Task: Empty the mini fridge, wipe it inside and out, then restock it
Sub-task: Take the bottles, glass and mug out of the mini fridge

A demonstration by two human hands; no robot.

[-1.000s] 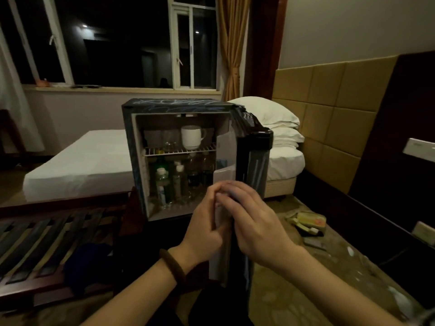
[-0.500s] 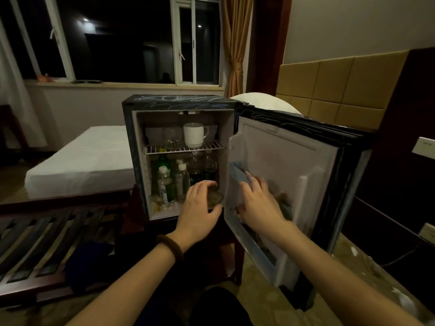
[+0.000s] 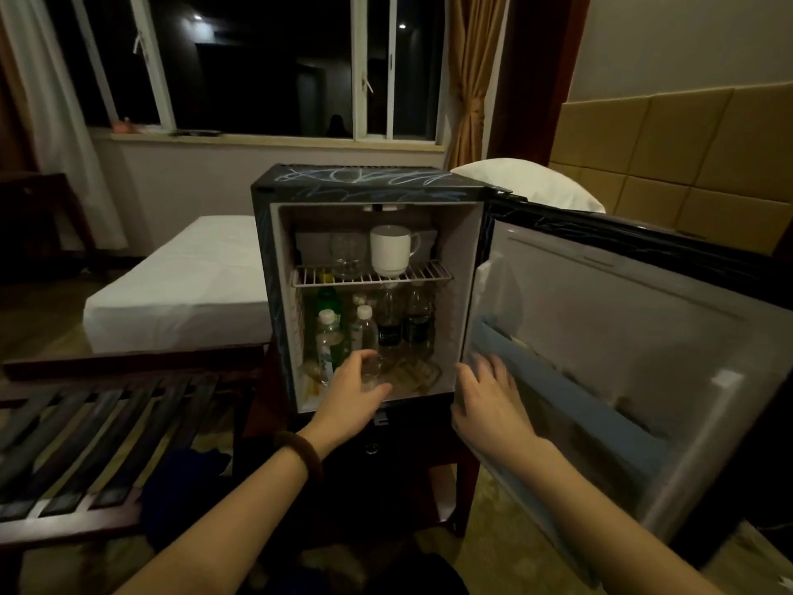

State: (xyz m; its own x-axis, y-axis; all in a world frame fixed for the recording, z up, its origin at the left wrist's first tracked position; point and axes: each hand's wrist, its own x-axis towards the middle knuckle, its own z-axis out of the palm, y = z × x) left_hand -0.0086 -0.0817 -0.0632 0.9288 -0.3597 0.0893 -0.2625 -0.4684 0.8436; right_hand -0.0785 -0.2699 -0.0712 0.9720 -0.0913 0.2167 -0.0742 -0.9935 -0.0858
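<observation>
Nearest, the left hand (image 3: 352, 390), with a dark band (image 3: 302, 459) circling its wrist, is reaching into the bottom of the fridge (image 3: 373, 289), its fingers and thumb curling around the lower part of a clear bottle (image 3: 367, 345) with a white cap. The right hand (image 3: 487, 401) is hovering at the inner edge of the open door (image 3: 622, 350), fingers spread and holding nothing; whether it is touching the door is hard to tell.

The fridge is sitting on a dark stand (image 3: 386, 457), its door swinging wide to the right. More bottles are standing around the gripped one, a green one (image 3: 328, 300) behind. On the wire shelf (image 3: 373, 274) above, a white mug (image 3: 392, 251) is sitting beside a glass (image 3: 345, 255).

Beyond, a bed (image 3: 184, 285) is lying under a dark window (image 3: 257, 62).
</observation>
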